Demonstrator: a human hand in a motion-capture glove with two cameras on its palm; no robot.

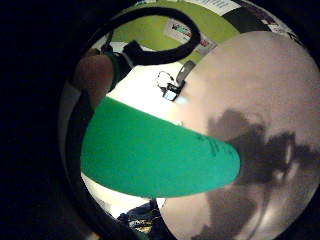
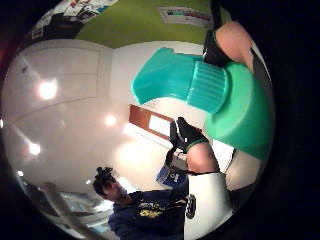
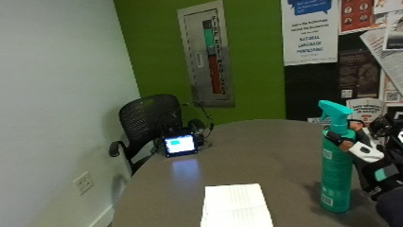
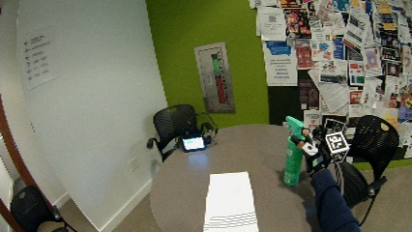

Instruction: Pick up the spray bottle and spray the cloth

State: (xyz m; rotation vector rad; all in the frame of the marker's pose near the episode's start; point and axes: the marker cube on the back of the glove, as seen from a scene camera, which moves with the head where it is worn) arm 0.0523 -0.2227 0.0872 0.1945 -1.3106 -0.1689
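cloth (image 3: 235, 204): is lying flat on the worktop (image 3: 264, 142), well left of the bottle, near the front edge.
spray bottle (image 3: 336, 161): is standing upright on the worktop, base seemingly down; not yet being lifted.
right hand (image 3: 372, 163): fingers (image 3: 336, 139) are being wrapped round the bottle neck under the trigger head.
risk: tall narrow bottle is likely to be tipped if pulled sideways; nozzle is being pointed away from the cloth, so spray could be missed.
hidden: trigger finger placement cannot be made out; cloth's near end is being cut off.

An office meeting room: round table (image 4: 257, 145), mesh chairs (image 4: 175, 122), green wall (image 4: 193, 29), poster-covered noticeboard (image 4: 347, 48).
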